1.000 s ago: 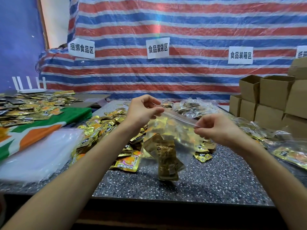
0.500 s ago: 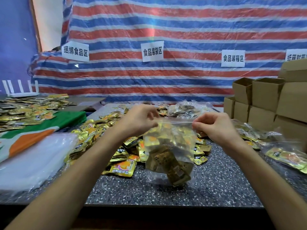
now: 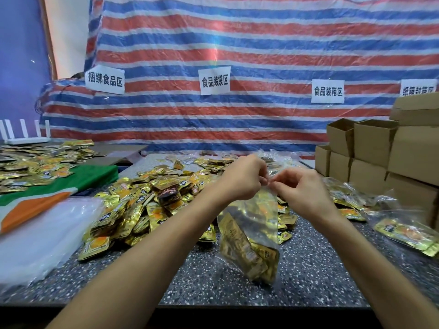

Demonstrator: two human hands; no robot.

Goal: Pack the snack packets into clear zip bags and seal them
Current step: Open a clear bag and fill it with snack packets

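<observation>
Barely distinct: bag mouth [image 3: 268,194] between hands [image 3: 242,179] [image 3: 301,189].

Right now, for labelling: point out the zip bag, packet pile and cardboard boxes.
zip bag [image 3: 254,224], head view, clear side wall.
packet pile [image 3: 133,205], head view, heap's middle.
cardboard boxes [image 3: 373,146], head view, open box's front.

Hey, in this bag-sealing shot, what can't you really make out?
Head view only.
Zip strip of the clear zip bag: covered by the left hand and right hand pinching its top; sealed or not, unclear.
Packet count inside the bag: packets overlap, plastic glares.
Rightmost wall sign: lower part hidden behind a cardboard box.
Print on loose snack packets: too small.
</observation>
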